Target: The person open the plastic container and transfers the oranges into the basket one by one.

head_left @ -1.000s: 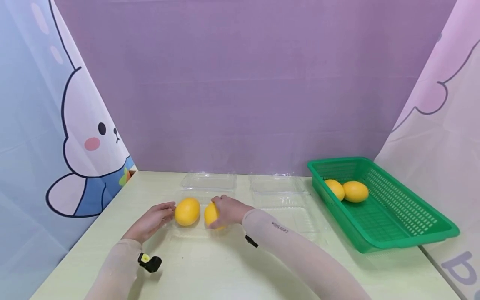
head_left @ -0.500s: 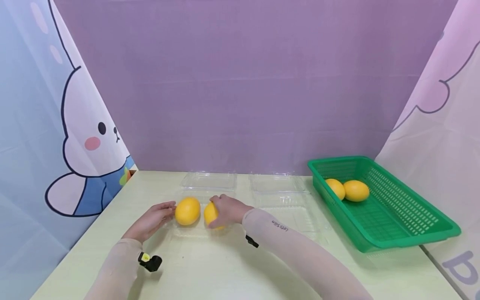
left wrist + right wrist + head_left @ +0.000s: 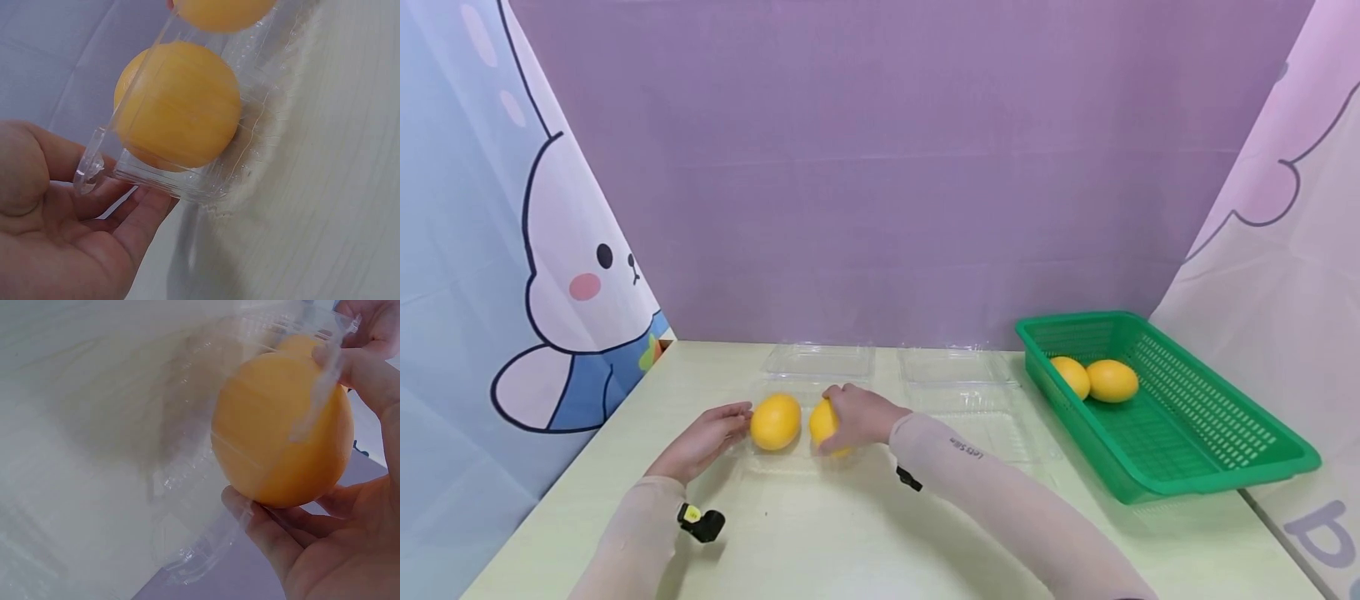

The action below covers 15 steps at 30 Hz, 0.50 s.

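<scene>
A clear plastic clamshell container [image 3: 790,467] with its lid folded back lies at the left of the table. One yellow oval fruit [image 3: 775,422] sits in its left half. My right hand [image 3: 863,417] grips a second yellow oval fruit [image 3: 822,423] at the right half, thumb on the near side and fingers on the far side. My left hand [image 3: 709,437] is at the container's left end. In the left wrist view, its loosely extended fingers [image 3: 147,215] touch the clear end wall [image 3: 169,181], below the first fruit. The right palm hides part of the held fruit.
A green basket [image 3: 1217,483] stands on the right with two more yellow fruits [image 3: 1111,381] inside. Another open clear container [image 3: 977,437] lies just right of the right hand, its lid [image 3: 955,367] towards the purple backdrop [image 3: 880,167]. Printed curtains hang at both sides.
My right hand has shifted very slightly up and right, still gripping the fruit. The left hand and the other fruits look the same.
</scene>
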Each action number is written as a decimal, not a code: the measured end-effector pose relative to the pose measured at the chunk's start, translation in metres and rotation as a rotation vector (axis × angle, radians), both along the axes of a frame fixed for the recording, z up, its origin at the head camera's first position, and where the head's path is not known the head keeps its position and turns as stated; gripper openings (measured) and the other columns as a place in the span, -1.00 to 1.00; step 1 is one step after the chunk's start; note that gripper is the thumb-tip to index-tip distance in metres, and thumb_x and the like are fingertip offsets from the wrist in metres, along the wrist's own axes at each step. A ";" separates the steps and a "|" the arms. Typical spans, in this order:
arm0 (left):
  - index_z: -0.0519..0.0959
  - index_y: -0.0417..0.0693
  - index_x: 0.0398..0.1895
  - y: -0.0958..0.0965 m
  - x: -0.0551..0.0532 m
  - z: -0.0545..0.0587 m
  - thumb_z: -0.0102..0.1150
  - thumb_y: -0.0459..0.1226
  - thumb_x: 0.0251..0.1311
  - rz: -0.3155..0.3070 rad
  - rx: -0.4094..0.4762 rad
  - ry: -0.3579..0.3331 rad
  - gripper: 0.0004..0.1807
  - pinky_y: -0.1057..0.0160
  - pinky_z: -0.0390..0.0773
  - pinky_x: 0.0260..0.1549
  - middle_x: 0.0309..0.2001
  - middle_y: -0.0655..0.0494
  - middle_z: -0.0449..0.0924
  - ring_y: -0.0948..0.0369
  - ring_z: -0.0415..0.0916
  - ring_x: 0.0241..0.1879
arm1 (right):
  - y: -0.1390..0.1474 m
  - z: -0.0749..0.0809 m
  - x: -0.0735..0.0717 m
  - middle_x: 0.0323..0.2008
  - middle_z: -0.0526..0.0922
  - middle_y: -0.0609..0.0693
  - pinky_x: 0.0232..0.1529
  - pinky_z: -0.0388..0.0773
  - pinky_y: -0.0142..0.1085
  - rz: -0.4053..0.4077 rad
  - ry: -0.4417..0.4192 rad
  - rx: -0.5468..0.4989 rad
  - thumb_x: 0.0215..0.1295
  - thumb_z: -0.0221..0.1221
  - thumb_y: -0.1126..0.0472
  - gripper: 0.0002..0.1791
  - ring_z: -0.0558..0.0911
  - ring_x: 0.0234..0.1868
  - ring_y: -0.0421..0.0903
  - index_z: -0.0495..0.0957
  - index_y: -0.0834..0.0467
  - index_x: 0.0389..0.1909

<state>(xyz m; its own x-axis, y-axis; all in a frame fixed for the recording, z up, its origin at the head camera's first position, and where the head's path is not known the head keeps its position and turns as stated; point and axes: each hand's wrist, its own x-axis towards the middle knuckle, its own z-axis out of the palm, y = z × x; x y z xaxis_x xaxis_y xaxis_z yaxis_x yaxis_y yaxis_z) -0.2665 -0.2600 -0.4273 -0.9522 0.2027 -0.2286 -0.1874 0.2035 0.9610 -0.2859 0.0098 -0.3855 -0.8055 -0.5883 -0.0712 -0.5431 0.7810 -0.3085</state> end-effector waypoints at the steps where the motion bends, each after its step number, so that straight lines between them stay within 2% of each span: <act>1: -0.05 -0.35 0.36 0.000 0.000 0.000 -0.29 -0.29 0.40 0.001 -0.002 0.001 -0.46 -0.01 0.11 0.21 0.32 -0.31 -0.01 -0.12 0.03 0.28 | 0.001 0.001 0.000 -0.16 0.43 -0.05 -0.32 0.44 -0.40 0.002 0.006 -0.003 -0.14 0.31 -0.23 -0.08 0.43 -0.32 -0.20 0.24 0.11 0.23; 15: -0.04 -0.36 0.36 -0.001 0.000 -0.001 -0.30 -0.29 0.40 -0.002 -0.017 0.007 -0.47 -0.01 0.12 0.20 0.32 -0.31 0.00 -0.12 0.04 0.28 | 0.009 0.014 0.000 -0.15 0.43 -0.07 -0.35 0.45 -0.42 0.011 0.029 -0.095 -0.12 0.29 -0.21 -0.10 0.44 -0.32 -0.21 0.24 0.11 0.24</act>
<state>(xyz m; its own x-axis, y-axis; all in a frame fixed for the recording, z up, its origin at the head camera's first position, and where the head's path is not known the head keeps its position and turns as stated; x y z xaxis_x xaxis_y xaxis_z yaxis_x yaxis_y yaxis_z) -0.2668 -0.2608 -0.4278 -0.9534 0.2009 -0.2250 -0.1799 0.2198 0.9588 -0.2854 0.0185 -0.3715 -0.8001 -0.5998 0.0083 -0.5608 0.7431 -0.3651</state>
